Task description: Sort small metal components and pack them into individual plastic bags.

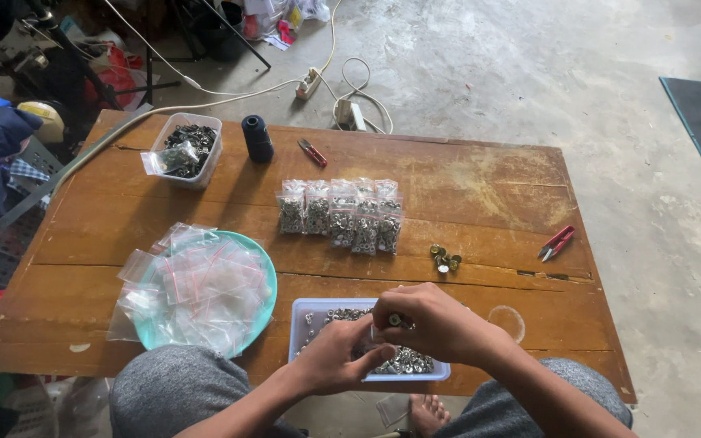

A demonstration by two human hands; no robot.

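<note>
My left hand and my right hand meet over a pale blue tray filled with small silver metal rings at the table's near edge. The right hand pinches a few small metal pieces between its fingertips. The left hand's fingers curl beside it, apparently on a small clear bag that is mostly hidden. Farther back lies a row of filled clear bags of metal pieces. A teal plate heaped with empty clear zip bags sits to the left of the tray.
On the wooden table: a small pile of brass pieces, red thread snips, a second red tool, a dark thread spool, a clear tub of dark parts. Cables and a power strip lie on the concrete floor.
</note>
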